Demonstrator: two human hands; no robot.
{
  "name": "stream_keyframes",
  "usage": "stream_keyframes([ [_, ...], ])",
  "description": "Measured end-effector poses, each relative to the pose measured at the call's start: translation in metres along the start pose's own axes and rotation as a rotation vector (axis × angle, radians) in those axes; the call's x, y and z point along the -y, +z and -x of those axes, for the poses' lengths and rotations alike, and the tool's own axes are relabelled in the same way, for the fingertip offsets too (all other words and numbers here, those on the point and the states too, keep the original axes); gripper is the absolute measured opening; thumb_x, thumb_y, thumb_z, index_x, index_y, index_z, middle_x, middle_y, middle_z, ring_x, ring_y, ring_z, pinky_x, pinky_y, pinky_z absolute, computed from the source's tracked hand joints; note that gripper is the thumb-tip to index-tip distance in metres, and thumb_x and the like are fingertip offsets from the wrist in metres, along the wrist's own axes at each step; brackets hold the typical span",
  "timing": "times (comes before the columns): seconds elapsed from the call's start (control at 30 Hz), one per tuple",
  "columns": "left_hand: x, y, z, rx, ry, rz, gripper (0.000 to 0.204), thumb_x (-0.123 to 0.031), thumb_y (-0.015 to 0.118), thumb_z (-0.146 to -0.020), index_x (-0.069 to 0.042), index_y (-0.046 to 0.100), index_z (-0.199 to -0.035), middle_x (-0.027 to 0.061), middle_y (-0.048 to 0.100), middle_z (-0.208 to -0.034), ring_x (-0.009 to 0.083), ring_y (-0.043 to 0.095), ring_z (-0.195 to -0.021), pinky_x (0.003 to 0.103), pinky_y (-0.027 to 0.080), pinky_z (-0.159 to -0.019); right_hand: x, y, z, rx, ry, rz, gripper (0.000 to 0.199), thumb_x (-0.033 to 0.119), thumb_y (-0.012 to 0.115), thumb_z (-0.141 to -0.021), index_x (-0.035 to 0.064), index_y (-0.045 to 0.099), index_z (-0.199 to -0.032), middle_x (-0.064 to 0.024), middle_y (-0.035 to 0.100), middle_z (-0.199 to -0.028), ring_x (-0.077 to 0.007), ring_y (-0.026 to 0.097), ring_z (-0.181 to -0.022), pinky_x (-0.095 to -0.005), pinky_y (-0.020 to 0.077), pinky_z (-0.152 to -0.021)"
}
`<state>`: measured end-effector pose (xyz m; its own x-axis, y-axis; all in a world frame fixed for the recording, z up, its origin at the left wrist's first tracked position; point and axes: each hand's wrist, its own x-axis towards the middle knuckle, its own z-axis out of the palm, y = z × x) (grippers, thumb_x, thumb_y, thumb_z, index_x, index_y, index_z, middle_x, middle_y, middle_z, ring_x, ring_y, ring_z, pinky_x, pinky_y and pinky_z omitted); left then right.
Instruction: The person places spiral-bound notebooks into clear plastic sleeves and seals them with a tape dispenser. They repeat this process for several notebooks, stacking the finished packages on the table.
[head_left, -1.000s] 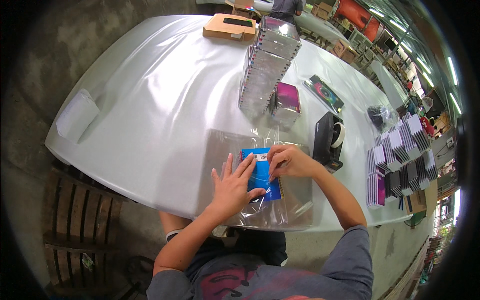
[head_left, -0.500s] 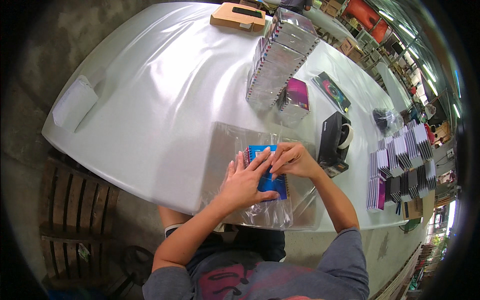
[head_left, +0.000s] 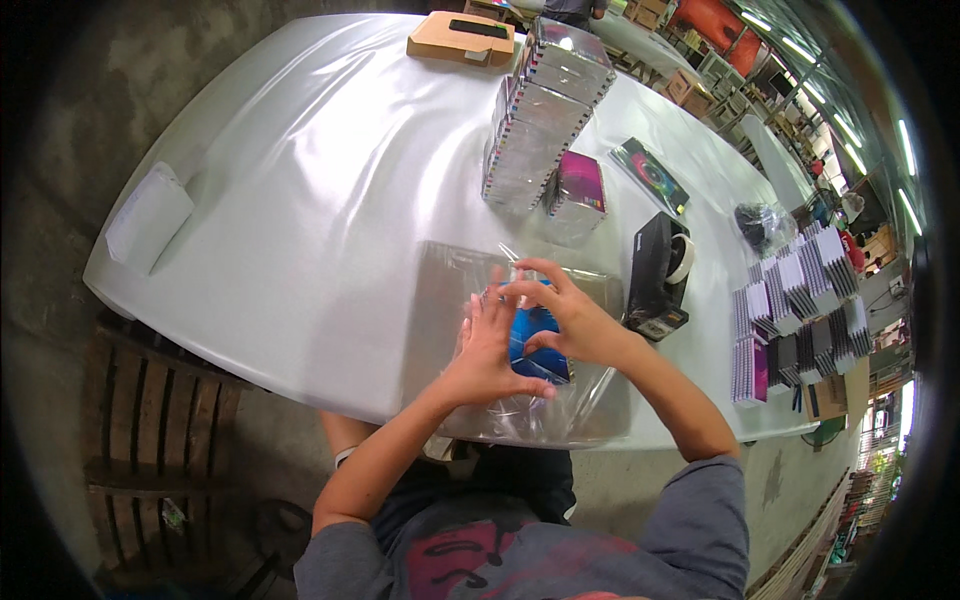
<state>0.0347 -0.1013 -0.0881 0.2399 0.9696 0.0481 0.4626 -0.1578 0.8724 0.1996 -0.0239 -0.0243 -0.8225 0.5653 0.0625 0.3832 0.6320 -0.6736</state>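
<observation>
A blue spiral-bound notebook (head_left: pixel 537 333) lies in front of me at the table's near edge, inside or under clear plastic film (head_left: pixel 440 290); which of the two I cannot tell. My left hand (head_left: pixel 487 352) rests over its left side with fingers stretched away from me and thumb out to the right. Over the far right part arches my right hand (head_left: pixel 578 322), its fingers curved and its thumb well apart from them. Those right fingertips come close to the left ones at the film's far side. Both hands hide much of the notebook.
Beyond my hands stands a tall stack of film-wrapped notebooks (head_left: pixel 535 125), with a shorter purple-topped stack (head_left: pixel 580 190) beside it. To the right are a black tape dispenser (head_left: pixel 655 275), a dark notebook (head_left: pixel 650 175) and piled spiral notebooks (head_left: pixel 800 310). A cardboard box (head_left: pixel 460 40) sits far back.
My right hand has gone from a pinch over the notebook to spread, arched fingers a little farther away. My left fingers have turned to point more straight ahead. The whole view has shifted slightly.
</observation>
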Motion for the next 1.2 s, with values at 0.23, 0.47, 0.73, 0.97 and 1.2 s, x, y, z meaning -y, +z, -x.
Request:
stream_keyframes([
  [0.23, 0.027, 0.000, -0.019, -0.370, 0.091, -0.134, 0.031, -0.048, 0.072, -0.074, -0.030, 0.074, -0.099, 0.0061, 0.012, -0.156, 0.0460, 0.001, -0.140, 0.063, 0.015, -0.107, 0.017, 0.003, -0.002, 0.012, 0.002, 0.078, 0.104, 0.002, 0.082, -0.056, 0.0236, 0.031, -0.144, -0.0121, 0.015, -0.152, -0.0378, 0.040, -0.128, -0.0452, 0.0447, -0.098],
  [0.47, -0.008, -0.029, -0.011, -0.039, -0.157, -0.406, 0.053, -0.049, 0.075, -0.068, -0.038, 0.063, -0.118, 0.0092, 0.003, -0.157, 0.0441, -0.006, -0.141, 0.073, 0.016, -0.099, 0.016, 0.010, 0.004, -0.031, 0.023, 0.191, 0.113, 0.014, 0.087, -0.054, 0.0251, 0.024, -0.147, -0.0154, 0.012, -0.152, -0.0413, 0.028, -0.135, -0.0466, 0.0389, -0.103],
  [0.73, 0.008, -0.030, -0.007, -0.039, -0.151, -0.063, 0.061, -0.043, 0.077, -0.068, -0.042, 0.056, -0.125, 0.0157, -0.002, -0.156, 0.0410, 0.038, -0.130, 0.049, 0.039, -0.101, 0.062, 0.005, 0.082, 0.219, 0.141, -0.279, 0.091, 0.020, 0.085, -0.061, 0.0151, 0.040, -0.140, -0.0142, 0.040, -0.140, -0.0297, 0.054, -0.114, -0.0394, 0.0452, -0.092],
  [0.97, 0.008, -0.024, -0.008, -0.093, -0.125, -0.058, 0.058, -0.032, 0.081, -0.068, -0.036, 0.060, -0.123, 0.0236, 0.002, -0.153, 0.0270, 0.067, -0.091, 0.036, 0.054, -0.083, -0.008, -0.047, 0.136, -0.986, 0.746, 0.539, 0.044, 0.030, 0.073, -0.079, 0.0055, 0.061, -0.113, -0.0099, 0.062, -0.111, -0.0173, 0.059, -0.071, -0.0290, 0.0468, -0.069],
  [1.2, 0.011, -0.025, -0.008, -0.109, -0.053, -0.026, 0.056, -0.031, 0.080, -0.069, -0.033, 0.062, -0.122, 0.0238, 0.004, -0.153, 0.0255, 0.067, -0.088, 0.035, 0.054, -0.082, -0.091, -0.050, 0.137, -0.911, 0.991, -0.286, 0.031, 0.043, 0.063, -0.087, 0.0138, 0.065, -0.099, -0.0010, 0.061, -0.104, -0.0162, 0.052, -0.098, -0.0390, 0.0402, -0.080],
])
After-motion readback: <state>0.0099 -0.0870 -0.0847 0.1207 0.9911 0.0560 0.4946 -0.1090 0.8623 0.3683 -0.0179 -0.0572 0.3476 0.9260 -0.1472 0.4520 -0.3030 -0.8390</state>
